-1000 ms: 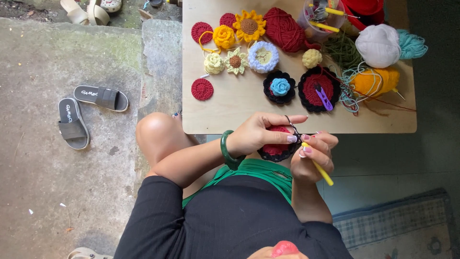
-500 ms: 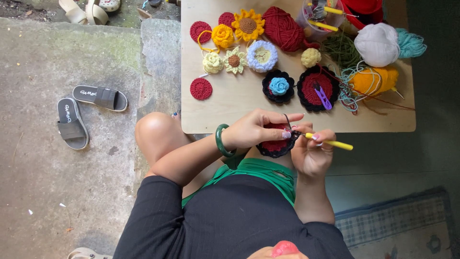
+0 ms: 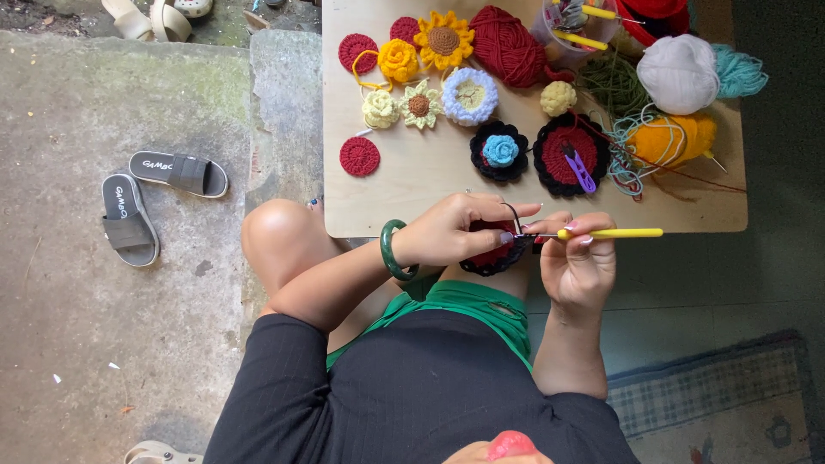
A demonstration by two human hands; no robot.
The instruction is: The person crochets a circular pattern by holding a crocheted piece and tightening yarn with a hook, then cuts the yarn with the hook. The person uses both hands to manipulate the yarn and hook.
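Note:
My left hand (image 3: 460, 230), with a green bangle (image 3: 392, 250) on the wrist, grips a round red crochet piece with a black edge (image 3: 491, 256) just below the near edge of the wooden board (image 3: 430, 185). My right hand (image 3: 577, 258) holds a yellow-handled crochet hook (image 3: 612, 233) level, its metal tip at the piece's black rim. Black yarn loops over my left forefinger.
On the board lie several crocheted flowers and discs, among them a sunflower (image 3: 443, 39), a red disc (image 3: 359, 156) and a black-and-red round (image 3: 567, 155). Yarn balls (image 3: 679, 73) sit at the right. Two grey slides (image 3: 150, 193) lie on the concrete at left. A checked mat (image 3: 713, 395) is at lower right.
The hook handle has swung from pointing down beside my right hand to lying level, pointing right. My left hand holds the piece in the same place.

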